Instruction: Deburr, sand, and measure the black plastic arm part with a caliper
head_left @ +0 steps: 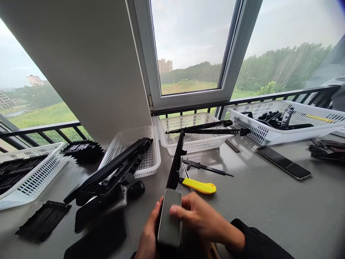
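A grey rectangular block point(169, 216) with rounded corners, its exact kind unclear, is between my two hands. My left hand point(149, 232) closes round its left side. From the right, my right hand point(201, 219) grips it with the thumb pressed on its face; the hand is slightly blurred. A long black plastic part point(176, 162) runs away from the block's far end; whether the two are joined is hidden. Just beyond my right hand lies a yellow-handled utility knife point(201, 186), with a black caliper point(207, 168) behind it.
White baskets stand along the window: one point(155, 162) under long black parts, one point(191, 147) with black strips across it, one point(265, 136) at right holding black pieces. Another basket point(35, 183) is at left. A dark phone point(284, 162) and black ribbed panel point(43, 220) lie on the table.
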The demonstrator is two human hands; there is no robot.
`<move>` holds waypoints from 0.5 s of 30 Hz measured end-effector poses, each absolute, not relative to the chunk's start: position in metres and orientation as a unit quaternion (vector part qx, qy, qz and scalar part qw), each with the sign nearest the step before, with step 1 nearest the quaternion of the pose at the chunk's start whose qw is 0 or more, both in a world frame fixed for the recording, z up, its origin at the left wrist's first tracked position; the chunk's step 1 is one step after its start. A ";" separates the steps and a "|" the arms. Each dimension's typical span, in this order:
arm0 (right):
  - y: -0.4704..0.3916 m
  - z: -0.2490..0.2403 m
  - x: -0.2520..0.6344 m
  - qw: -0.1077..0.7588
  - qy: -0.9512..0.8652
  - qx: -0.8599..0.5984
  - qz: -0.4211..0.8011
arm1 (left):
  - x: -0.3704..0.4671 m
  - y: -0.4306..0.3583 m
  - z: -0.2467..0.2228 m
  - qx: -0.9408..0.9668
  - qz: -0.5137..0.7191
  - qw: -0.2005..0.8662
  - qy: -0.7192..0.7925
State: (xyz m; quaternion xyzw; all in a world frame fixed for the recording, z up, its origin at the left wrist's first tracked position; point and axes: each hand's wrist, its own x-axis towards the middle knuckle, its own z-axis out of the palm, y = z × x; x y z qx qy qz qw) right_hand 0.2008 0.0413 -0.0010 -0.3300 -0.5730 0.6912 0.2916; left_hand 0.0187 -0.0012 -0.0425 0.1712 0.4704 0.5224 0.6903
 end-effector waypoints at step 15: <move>0.050 0.005 0.210 0.315 -0.572 -0.324 0.685 | 0.026 -0.002 -0.032 0.109 0.513 0.729 0.441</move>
